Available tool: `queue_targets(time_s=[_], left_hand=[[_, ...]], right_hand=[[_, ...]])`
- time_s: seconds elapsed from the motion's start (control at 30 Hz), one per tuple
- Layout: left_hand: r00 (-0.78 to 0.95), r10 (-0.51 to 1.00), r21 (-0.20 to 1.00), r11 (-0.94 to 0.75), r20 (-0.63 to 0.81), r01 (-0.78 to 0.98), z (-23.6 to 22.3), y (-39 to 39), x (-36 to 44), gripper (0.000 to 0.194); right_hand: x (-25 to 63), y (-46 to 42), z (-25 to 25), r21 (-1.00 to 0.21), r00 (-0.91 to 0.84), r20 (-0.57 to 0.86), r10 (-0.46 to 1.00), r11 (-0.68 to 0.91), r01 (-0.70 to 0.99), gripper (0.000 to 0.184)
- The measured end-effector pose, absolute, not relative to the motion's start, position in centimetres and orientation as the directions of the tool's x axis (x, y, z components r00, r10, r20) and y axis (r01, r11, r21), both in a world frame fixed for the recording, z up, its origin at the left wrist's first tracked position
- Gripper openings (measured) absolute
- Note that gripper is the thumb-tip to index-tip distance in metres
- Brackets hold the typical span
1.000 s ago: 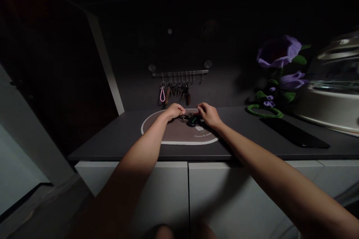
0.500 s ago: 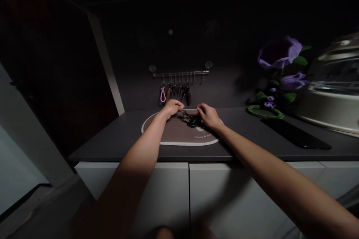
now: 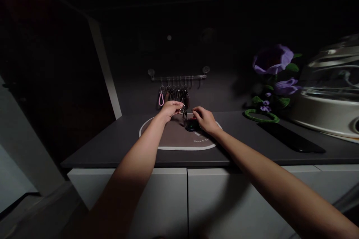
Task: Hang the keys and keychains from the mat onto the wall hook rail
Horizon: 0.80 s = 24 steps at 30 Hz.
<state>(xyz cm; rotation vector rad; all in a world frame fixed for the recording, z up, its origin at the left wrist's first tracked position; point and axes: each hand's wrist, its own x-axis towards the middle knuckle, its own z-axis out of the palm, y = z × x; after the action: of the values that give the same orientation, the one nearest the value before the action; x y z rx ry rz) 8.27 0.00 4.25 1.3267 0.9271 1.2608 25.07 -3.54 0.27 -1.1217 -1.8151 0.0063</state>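
My left hand [image 3: 171,109] pinches the metal ring of a key bunch [image 3: 184,112] and holds it a little above an oval brown mat [image 3: 171,140] with a white rim. A dark key fob [image 3: 192,125] at the bunch's lower end rests on the mat. My right hand [image 3: 205,119] is curled next to the fob, its fingers closed at the fob's top edge. Behind the hands, a hook rail [image 3: 178,77] on the wall carries several hanging keys [image 3: 176,92] and a pink loop [image 3: 161,98].
The mat lies on a dark grey counter [image 3: 117,142] above white cabinet doors [image 3: 218,201]. To the right stand purple artificial flowers [image 3: 273,68], a green ring [image 3: 260,116], a flat black slab [image 3: 291,142] and a large domed white appliance [image 3: 331,93]. A white wall edge [image 3: 105,69] rises left.
My left hand has lifted the key ring up off the mat and slightly back. My right hand stayed by the fob. The view shifted a little downward.
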Motion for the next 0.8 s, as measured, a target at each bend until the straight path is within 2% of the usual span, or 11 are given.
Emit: queue_targets(time_s=[0.23, 0.4, 0.6, 0.8], left_hand=[[0.187, 0.962, 0.957, -0.150, 0.200, -0.250, 4.3, -0.2, 8.6, 0.007], [0.204, 0.962, 0.950, -0.119, 0.183, -0.290, 4.3, -0.6, 9.2, 0.006], [0.215, 0.964, 0.941, -0.080, 0.157, -0.329, 3.9, -0.7, 9.7, 0.009], [0.258, 0.957, 0.933, -0.032, 0.132, -0.359, 4.0, -0.7, 9.7, 0.010]], right_hand=[[24.7, -4.0, 0.6, -0.297, -0.174, 0.824, 0.540, 0.672, 0.679, 0.018], [24.7, -4.4, 0.7, -0.205, -0.261, 0.834, 0.486, 0.712, 0.672, 0.018], [24.6, -4.4, 0.5, -0.158, -0.314, 0.815, 0.487, 0.708, 0.688, 0.019], [25.0, -3.7, 0.4, -0.119, -0.273, 0.842, 0.465, 0.654, 0.747, 0.015]])
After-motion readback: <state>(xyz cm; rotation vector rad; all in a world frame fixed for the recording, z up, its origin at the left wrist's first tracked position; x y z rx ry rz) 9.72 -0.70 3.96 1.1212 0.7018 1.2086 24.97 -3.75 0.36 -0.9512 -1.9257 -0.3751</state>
